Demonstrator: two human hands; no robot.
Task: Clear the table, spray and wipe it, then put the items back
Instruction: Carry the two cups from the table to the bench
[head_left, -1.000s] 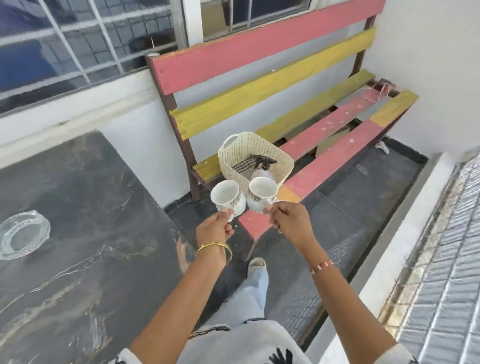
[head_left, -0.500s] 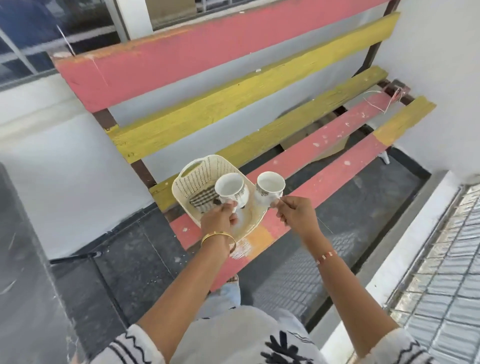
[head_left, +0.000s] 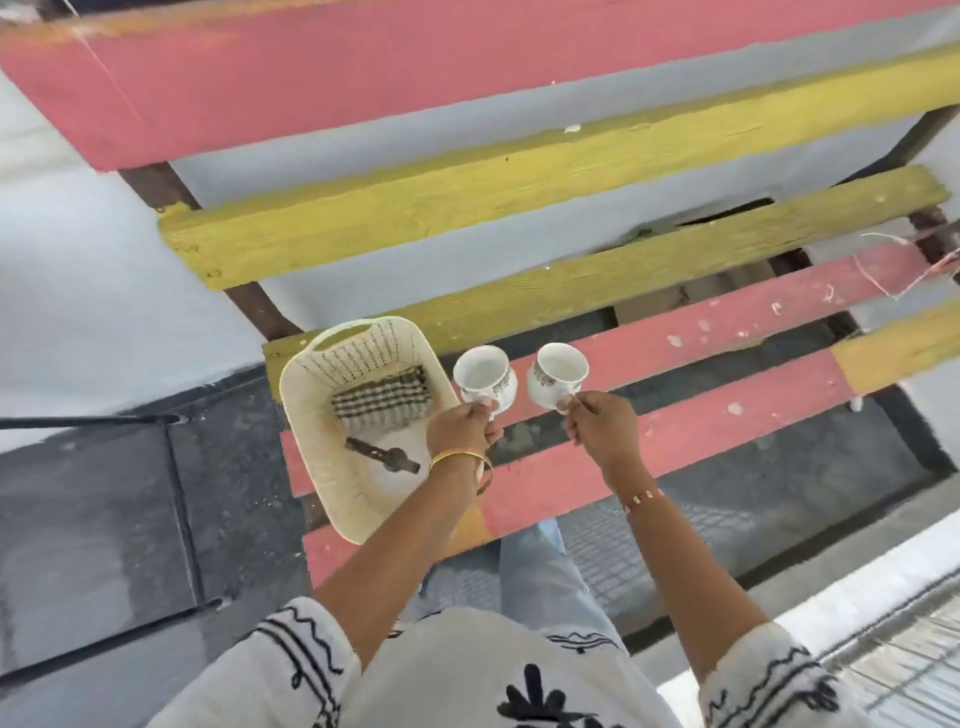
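Left hand (head_left: 464, 426) grips the left cup (head_left: 484, 375) by its handle; right hand (head_left: 602, 423) pinches the right cup (head_left: 558, 375) likewise, both above the bench (head_left: 675, 332) seat. Both handles are hidden by fingers. In the basket (head_left: 311, 415), the left forearm partly hides the spray bottle (head_left: 387, 457), beside a checked cloth (head_left: 382, 397).

Two white cups with a dark patterned band round the body are held up by their handles over the red slats of the bench (head_left: 675, 415), both roughly upright with their open mouths showing: the left cup (head_left: 484, 375) just beside the basket's rim, the right cup (head_left: 558, 375) close by but apart from it. The cream perforated basket (head_left: 311, 415) rests on the bench at its left end. It holds a folded checked cloth (head_left: 382, 399) and a spray bottle (head_left: 387, 462) with a dark trigger head.
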